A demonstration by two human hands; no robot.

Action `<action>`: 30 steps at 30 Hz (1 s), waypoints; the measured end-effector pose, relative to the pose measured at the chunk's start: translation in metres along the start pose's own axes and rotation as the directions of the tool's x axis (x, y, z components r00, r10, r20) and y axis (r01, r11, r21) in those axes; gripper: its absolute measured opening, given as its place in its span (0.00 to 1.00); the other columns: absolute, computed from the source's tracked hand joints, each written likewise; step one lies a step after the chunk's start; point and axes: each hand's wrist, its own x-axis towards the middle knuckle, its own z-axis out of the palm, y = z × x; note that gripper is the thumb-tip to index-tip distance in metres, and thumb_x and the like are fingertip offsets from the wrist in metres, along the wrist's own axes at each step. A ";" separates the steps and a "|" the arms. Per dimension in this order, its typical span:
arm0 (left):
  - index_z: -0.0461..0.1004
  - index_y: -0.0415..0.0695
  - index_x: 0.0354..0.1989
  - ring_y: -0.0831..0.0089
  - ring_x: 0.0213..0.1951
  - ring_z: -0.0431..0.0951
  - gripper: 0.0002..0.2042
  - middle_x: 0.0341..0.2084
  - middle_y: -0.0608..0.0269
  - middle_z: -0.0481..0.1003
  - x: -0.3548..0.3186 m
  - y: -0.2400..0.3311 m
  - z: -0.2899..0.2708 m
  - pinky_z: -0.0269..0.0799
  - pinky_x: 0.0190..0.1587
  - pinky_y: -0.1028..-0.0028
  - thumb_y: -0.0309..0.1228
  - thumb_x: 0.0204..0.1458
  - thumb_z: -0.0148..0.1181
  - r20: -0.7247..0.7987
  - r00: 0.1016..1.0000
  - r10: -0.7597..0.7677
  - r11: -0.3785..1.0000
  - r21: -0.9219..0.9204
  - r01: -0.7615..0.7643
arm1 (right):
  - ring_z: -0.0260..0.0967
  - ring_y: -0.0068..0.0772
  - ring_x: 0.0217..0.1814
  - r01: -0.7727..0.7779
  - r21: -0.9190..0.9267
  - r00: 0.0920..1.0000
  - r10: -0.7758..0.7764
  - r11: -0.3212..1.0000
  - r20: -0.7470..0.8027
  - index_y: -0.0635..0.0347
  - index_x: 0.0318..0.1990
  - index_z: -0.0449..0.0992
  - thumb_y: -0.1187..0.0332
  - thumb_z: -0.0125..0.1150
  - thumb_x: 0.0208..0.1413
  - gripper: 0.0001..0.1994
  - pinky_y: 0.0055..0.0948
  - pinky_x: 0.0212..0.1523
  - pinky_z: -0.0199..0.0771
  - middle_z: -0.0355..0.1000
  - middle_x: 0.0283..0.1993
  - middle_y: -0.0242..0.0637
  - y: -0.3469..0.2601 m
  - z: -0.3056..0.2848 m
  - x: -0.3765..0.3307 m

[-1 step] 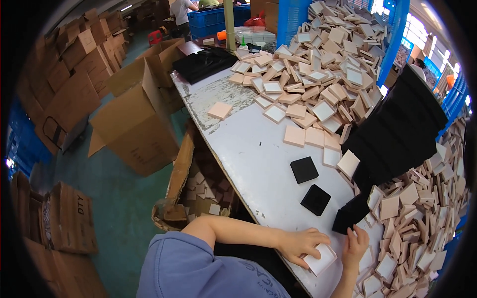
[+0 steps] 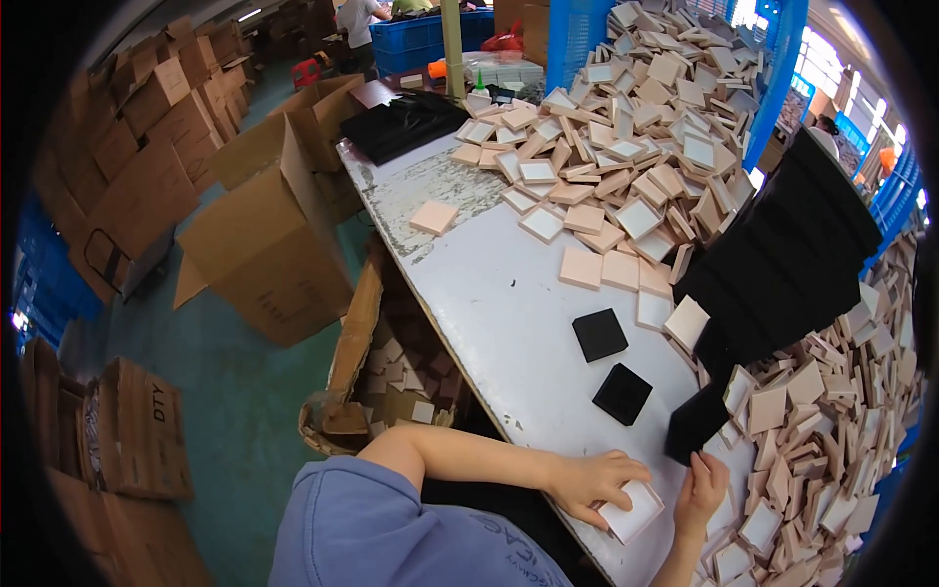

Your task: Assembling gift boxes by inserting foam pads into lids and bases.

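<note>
My left hand (image 2: 599, 486) grips a small, shallow square box half (image 2: 636, 511), white inside with pale pink sides, at the table's near edge. To its right, the fingertips of my right hand (image 2: 704, 486) pinch the lower corner of a black square pad (image 2: 696, 423), which stands tilted against the pile of box halves. Farther off on the white table (image 2: 479, 293) lie two more black squares, one (image 2: 599, 335) behind the other (image 2: 622, 394). A long black stack (image 2: 782, 254) leans over the box halves on the right.
Heaps of pale pink box halves (image 2: 626, 147) cover the far and right sides. Black sheets (image 2: 403, 125) lie at the table's far left corner. An open carton (image 2: 269, 240) stands left of the table, and a torn carton (image 2: 357, 342) holds more halves beside its edge.
The black pad has shifted slightly right and tipped more upright, and my right fingers have closed onto its lower corner. My left hand and its box half have not moved.
</note>
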 end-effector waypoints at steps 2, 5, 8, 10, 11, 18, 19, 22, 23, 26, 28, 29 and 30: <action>0.69 0.41 0.43 0.48 0.54 0.61 0.24 0.53 0.41 0.59 -0.001 0.000 0.001 0.54 0.52 0.57 0.38 0.37 0.68 0.012 0.999 -0.033 0.999 0.000 0.033 | 0.65 0.46 0.46 -0.298 0.180 0.943 0.319 0.937 -0.099 0.63 0.38 0.76 0.80 0.60 0.38 0.15 0.41 0.46 0.65 0.69 0.44 0.47 -0.019 -0.015 -0.019; 0.58 0.37 0.55 0.49 0.54 0.62 0.37 0.54 0.42 0.59 -0.007 -0.007 0.009 0.55 0.52 0.58 0.38 0.37 0.69 -0.075 0.993 -0.096 0.991 -0.101 0.089 | 0.64 0.48 0.41 -0.137 0.113 0.990 0.132 0.984 0.049 0.64 0.40 0.75 0.77 0.59 0.43 0.13 0.42 0.42 0.64 0.68 0.40 0.47 -0.049 -0.035 -0.045; 0.46 0.35 0.60 0.49 0.53 0.62 0.46 0.55 0.42 0.58 -0.006 -0.008 0.008 0.57 0.52 0.60 0.39 0.36 0.69 -0.064 0.990 -0.127 0.988 -0.097 0.120 | 0.67 0.45 0.38 -0.002 0.204 0.984 -0.034 0.979 0.173 0.61 0.40 0.76 0.79 0.57 0.46 0.12 0.39 0.39 0.67 0.69 0.36 0.43 -0.084 -0.053 -0.031; 0.46 0.34 0.61 0.47 0.55 0.60 0.45 0.57 0.41 0.57 -0.004 -0.002 0.004 0.57 0.54 0.61 0.40 0.38 0.68 -0.025 0.980 -0.199 0.972 -0.129 0.195 | 0.65 0.41 0.30 0.025 0.238 0.989 -0.059 0.971 0.139 0.59 0.37 0.77 0.77 0.57 0.44 0.10 0.36 0.32 0.64 0.67 0.28 0.39 -0.094 -0.061 -0.012; 0.48 0.33 0.60 0.47 0.56 0.60 0.44 0.57 0.41 0.56 -0.002 0.000 0.001 0.56 0.54 0.61 0.40 0.38 0.68 -0.079 0.986 -0.147 0.987 -0.080 0.141 | 0.65 0.42 0.30 0.032 0.241 0.980 -0.078 0.970 0.182 0.59 0.37 0.77 0.77 0.57 0.44 0.10 0.37 0.32 0.64 0.67 0.29 0.39 -0.096 -0.062 -0.008; 0.58 0.33 0.56 0.47 0.57 0.59 0.37 0.57 0.38 0.55 -0.006 -0.006 0.003 0.57 0.54 0.59 0.41 0.39 0.66 0.032 0.998 -0.056 0.996 0.070 0.054 | 0.69 0.44 0.43 -0.196 0.428 0.958 0.080 0.882 0.275 0.60 0.41 0.76 0.72 0.60 0.47 0.11 0.36 0.45 0.68 0.72 0.41 0.44 -0.082 -0.068 -0.008; 0.58 0.33 0.56 0.47 0.57 0.59 0.37 0.57 0.38 0.55 -0.006 -0.006 0.002 0.57 0.54 0.59 0.41 0.39 0.66 0.029 0.998 -0.059 0.996 0.072 0.056 | 0.67 0.43 0.47 -0.223 0.212 0.964 0.182 0.952 0.196 0.59 0.44 0.75 0.71 0.60 0.48 0.14 0.37 0.49 0.66 0.71 0.44 0.47 -0.064 -0.064 -0.019; 0.59 0.36 0.56 0.46 0.57 0.60 0.35 0.57 0.37 0.56 -0.001 0.000 0.000 0.57 0.53 0.58 0.41 0.41 0.65 0.033 0.999 -0.028 0.997 0.078 0.025 | 0.66 0.47 0.48 -0.334 -0.244 0.940 0.342 0.910 -0.011 0.62 0.45 0.74 0.72 0.59 0.48 0.14 0.41 0.50 0.63 0.70 0.45 0.49 -0.009 -0.040 -0.070; 0.59 0.40 0.57 0.46 0.56 0.60 0.34 0.56 0.37 0.56 0.003 0.002 -0.002 0.57 0.52 0.59 0.40 0.42 0.64 0.086 0.996 -0.021 0.993 0.122 0.011 | 0.65 0.51 0.45 -0.403 -0.451 0.912 0.387 0.796 -0.133 0.66 0.42 0.73 0.74 0.58 0.46 0.13 0.45 0.47 0.62 0.69 0.43 0.49 0.002 -0.033 -0.082; 0.60 0.49 0.59 0.47 0.54 0.59 0.33 0.53 0.38 0.57 0.009 0.011 -0.007 0.56 0.51 0.59 0.40 0.42 0.64 0.143 0.989 -0.033 0.978 0.208 0.003 | 0.65 0.52 0.46 -0.373 -0.378 0.920 0.390 0.847 -0.034 0.68 0.43 0.71 0.72 0.56 0.49 0.13 0.46 0.50 0.60 0.69 0.42 0.48 0.008 -0.024 -0.099; 0.60 0.53 0.60 0.47 0.52 0.59 0.33 0.51 0.39 0.58 0.012 0.014 -0.009 0.55 0.52 0.59 0.41 0.41 0.64 0.158 0.987 -0.039 0.970 0.242 0.000 | 0.65 0.52 0.45 -0.399 -0.324 0.904 0.427 0.858 0.017 0.68 0.42 0.70 0.72 0.55 0.49 0.13 0.44 0.49 0.61 0.70 0.42 0.49 0.012 -0.024 -0.101; 0.60 0.55 0.60 0.47 0.52 0.58 0.33 0.51 0.39 0.58 0.014 0.014 -0.009 0.54 0.52 0.59 0.41 0.42 0.63 0.183 0.982 -0.053 0.968 0.249 0.006 | 0.65 0.52 0.44 -0.427 -0.271 0.886 0.459 0.863 0.067 0.68 0.41 0.69 0.73 0.54 0.49 0.12 0.43 0.49 0.62 0.70 0.42 0.49 0.012 -0.025 -0.100; 0.59 0.57 0.61 0.47 0.52 0.58 0.33 0.51 0.39 0.58 0.015 0.014 -0.010 0.54 0.52 0.59 0.41 0.43 0.63 0.209 0.975 -0.068 0.966 0.257 0.012 | 0.65 0.52 0.44 -0.433 -0.272 0.882 0.466 0.859 0.068 0.68 0.41 0.69 0.73 0.54 0.49 0.12 0.43 0.49 0.62 0.70 0.42 0.49 0.010 -0.025 -0.100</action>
